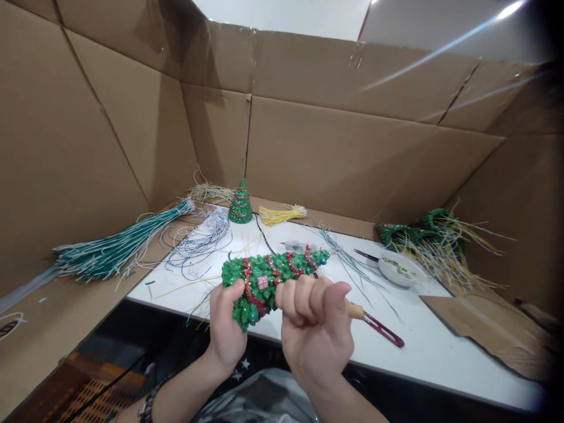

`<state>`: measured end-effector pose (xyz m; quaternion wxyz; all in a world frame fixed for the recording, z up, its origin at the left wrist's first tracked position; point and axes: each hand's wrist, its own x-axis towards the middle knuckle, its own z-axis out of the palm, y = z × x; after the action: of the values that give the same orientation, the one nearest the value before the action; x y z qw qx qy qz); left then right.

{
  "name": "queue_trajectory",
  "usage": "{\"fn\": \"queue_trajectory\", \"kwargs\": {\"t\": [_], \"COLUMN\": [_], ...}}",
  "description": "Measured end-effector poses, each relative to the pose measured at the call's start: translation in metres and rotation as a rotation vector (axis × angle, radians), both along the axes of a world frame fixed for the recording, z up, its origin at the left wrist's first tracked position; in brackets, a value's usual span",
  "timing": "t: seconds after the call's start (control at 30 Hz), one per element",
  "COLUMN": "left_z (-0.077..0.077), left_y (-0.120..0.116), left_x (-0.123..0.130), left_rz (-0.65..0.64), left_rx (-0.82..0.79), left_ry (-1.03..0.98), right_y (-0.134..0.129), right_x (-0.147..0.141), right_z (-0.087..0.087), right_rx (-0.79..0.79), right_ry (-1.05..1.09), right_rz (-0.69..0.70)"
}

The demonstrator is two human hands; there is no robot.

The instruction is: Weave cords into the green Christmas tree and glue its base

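Note:
A green glittery Christmas tree (pixel 282 267) with red garlands and a small pink box lies on its side in the air above the table's front edge, its tip to the right. My left hand (pixel 227 323) grips its wide base, thumb on the near side. Beside the tree's lower side, my right hand (pixel 315 329) is closed in a fist. Its fingers are wrapped round a tool with a light wooden handle (pixel 355 310); the tool's working end is hidden. Just right of that handle lies a dark red slotted piece (pixel 384 329).
On the white table (pixel 440 352) stand another green tree (pixel 240 202) and a white bowl (pixel 402 269) with a dark knife (pixel 366 255) beside it. Green wires (pixel 127 244) lie left, yellow wires (pixel 282 215) at the back, more trees (pixel 423 232) right. Cardboard walls (pixel 352 153) surround the table.

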<state>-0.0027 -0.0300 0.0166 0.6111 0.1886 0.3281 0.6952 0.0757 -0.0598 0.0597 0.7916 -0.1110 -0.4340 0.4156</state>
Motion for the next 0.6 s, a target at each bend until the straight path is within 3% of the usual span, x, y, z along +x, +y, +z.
{"fn": "queue_trajectory", "kwargs": {"t": [0.23,0.6], "left_z": [0.0,0.013], "left_y": [0.004,0.006], "left_x": [-0.001,-0.005], "left_rz": [0.042,-0.093], "left_rx": [0.012,-0.014], "left_ry": [-0.021,-0.104], "right_y": [-0.001,0.002], "right_x": [-0.005,-0.011], "right_z": [-0.013,-0.024], "right_rx": [0.058,0.153], "right_ry": [0.051,0.02], "right_rz": [-0.065,-0.134]}}
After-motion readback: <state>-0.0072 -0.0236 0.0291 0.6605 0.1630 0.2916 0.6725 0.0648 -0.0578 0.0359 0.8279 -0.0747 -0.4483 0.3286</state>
